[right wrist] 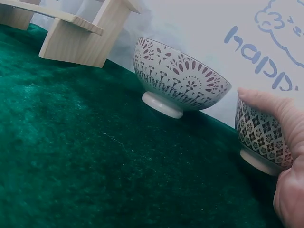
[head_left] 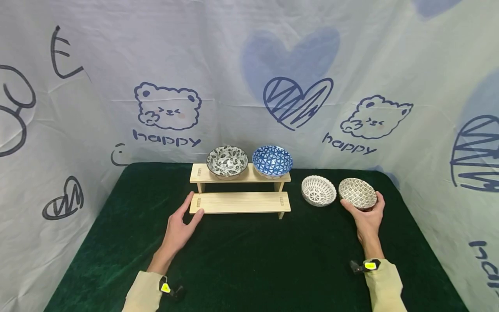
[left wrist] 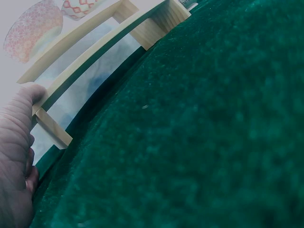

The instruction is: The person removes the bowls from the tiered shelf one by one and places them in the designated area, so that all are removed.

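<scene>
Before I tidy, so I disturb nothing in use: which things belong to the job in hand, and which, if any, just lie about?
Likely the job's:
diamond-patterned bowl, held by the right grip;
wooden stand, held by the left grip;
white bowl, between those two;
leaf-patterned bowl and blue bowl, on the stand.

Apparently surroundings:
green cloth;
printed backdrop.

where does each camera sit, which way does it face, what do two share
Head: on the head, facing forward and down at the two-tier wooden stand and four patterned bowls; left hand, right hand, sleeves show.
Left wrist: on that wrist, facing across green cloth to the stand; part of the left hand shows.
Right wrist: on that wrist, facing the petal-patterned bowl and lattice-patterned bowl; part of the right hand shows.
Head and right wrist share the right hand holding the lattice-patterned bowl.
</scene>
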Action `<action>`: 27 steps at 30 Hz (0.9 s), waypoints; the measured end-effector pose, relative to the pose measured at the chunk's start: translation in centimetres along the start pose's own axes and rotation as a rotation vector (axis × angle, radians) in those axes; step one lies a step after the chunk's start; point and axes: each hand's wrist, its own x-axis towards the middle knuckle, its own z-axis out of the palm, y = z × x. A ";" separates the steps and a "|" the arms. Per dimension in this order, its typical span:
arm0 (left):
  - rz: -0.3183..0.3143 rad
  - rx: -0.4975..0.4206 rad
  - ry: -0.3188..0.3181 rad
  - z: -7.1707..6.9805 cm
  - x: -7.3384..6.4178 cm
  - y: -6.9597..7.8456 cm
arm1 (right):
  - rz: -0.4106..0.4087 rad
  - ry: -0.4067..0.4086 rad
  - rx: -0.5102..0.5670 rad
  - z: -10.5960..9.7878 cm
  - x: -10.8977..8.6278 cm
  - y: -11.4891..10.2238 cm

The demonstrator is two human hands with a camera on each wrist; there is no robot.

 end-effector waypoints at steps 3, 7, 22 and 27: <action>-0.004 0.005 -0.002 0.0 0.0 -0.1 | 0.018 -0.047 0.049 -0.1 0.1 -0.3; -0.013 0.011 -0.004 0.0 0.1 -0.1 | 0.062 -0.102 0.045 -0.3 0.2 -0.8; -0.010 -0.009 -0.005 0.0 0.1 0.0 | 0.098 -0.109 -0.126 -0.8 0.3 -1.8; -0.014 -0.003 -0.008 0.1 0.1 0.1 | 0.085 -0.110 -0.218 -0.9 0.0 -2.2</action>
